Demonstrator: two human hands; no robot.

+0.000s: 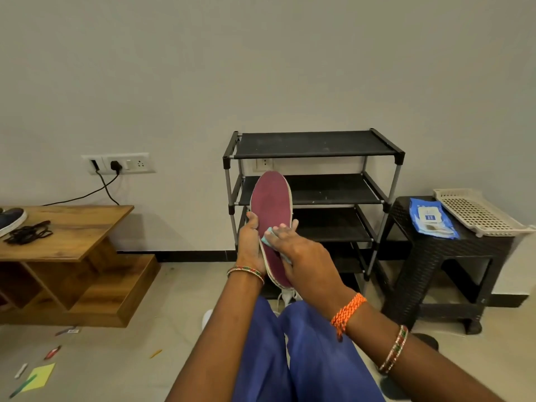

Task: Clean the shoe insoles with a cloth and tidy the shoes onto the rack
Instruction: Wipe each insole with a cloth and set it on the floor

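Observation:
A maroon insole (272,204) with a pale rim stands upright in front of me. My left hand (249,245) grips its left edge, thumb over the rim. My right hand (301,253) presses a light blue cloth (266,239) flat against the insole's face, and most of the cloth is hidden under the fingers. Behind the insole stands a black shoe rack (316,153) with bare shelves. A white shoe (285,297) shows partly below my hands, between my knees. A dark blue shoe (11,219) lies on the wooden table at the far left.
A low wooden table (72,236) with black laces (27,235) is on the left. A dark wicker stool (441,256) on the right bears a blue wipes pack (432,219) and a white perforated tray (475,211). Small scraps lie on the floor at the lower left.

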